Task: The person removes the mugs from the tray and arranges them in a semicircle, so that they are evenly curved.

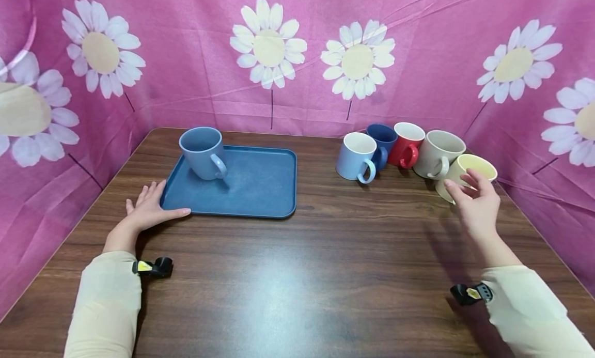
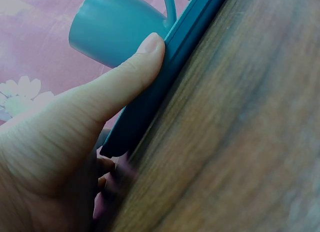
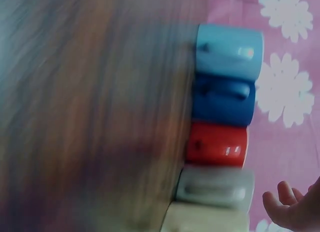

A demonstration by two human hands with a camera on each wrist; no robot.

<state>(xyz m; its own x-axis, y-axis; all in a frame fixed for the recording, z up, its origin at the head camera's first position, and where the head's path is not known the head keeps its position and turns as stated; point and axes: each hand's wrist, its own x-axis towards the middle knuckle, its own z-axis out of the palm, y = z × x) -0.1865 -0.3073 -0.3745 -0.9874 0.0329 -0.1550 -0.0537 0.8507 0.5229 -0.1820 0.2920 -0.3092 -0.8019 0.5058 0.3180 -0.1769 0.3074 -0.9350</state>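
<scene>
A blue tray [image 1: 260, 190] lies on the wooden table, and a grey-blue mug [image 1: 203, 152] stands in its far left corner. My left hand [image 1: 149, 207] rests flat at the tray's near left corner, fingers straight, thumb along the tray's edge [image 2: 165, 82]. At the far right stands a row of mugs: light blue [image 1: 355, 156], dark blue [image 1: 382, 138], red [image 1: 407, 143], beige [image 1: 438, 153] and pale yellow [image 1: 469, 173]. My right hand [image 1: 474, 200] hovers just in front of the yellow mug with loosely spread fingers, holding nothing. In the blurred right wrist view the mugs [image 3: 222, 142] show side by side.
A pink cloth with white daisies [image 1: 297, 58] walls the table at the back and both sides. Bare dark wood [image 1: 297, 275] stretches across the table's near half and between the tray and the mug row.
</scene>
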